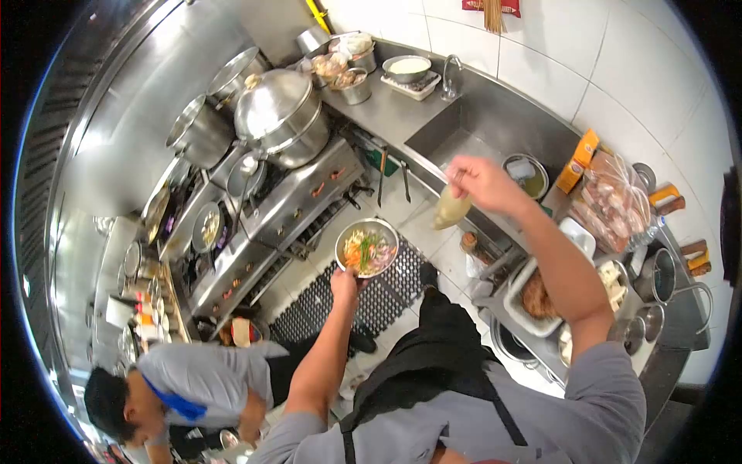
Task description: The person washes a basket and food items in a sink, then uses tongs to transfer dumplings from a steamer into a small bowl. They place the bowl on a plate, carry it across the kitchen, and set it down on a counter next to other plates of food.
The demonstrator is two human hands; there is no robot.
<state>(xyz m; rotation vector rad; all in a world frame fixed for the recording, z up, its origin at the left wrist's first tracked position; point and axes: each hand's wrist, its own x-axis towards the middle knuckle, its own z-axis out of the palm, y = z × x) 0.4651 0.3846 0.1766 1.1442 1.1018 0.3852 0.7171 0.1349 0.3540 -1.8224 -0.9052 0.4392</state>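
Observation:
My left hand (348,284) is closed on the near rim of a round metal bowl (340,246). Chopped vegetables (369,251) lie in it, with orange, green, pale and purplish pieces. Over the front edge of the sink, my right hand (485,184) pinches the top of a small, translucent yellowish bag (450,210). The bag hangs down from my fingers, apart from the bowl. What is inside it cannot be made out.
At left, a stove (286,224) carries pans and a large lidded steamer pot (282,116). A co-worker (209,379) bends over at lower left. The sink (479,127) lies ahead; bagged meat (607,201) and a white tub (514,309) stand at right. A perforated mat (309,309) covers some floor.

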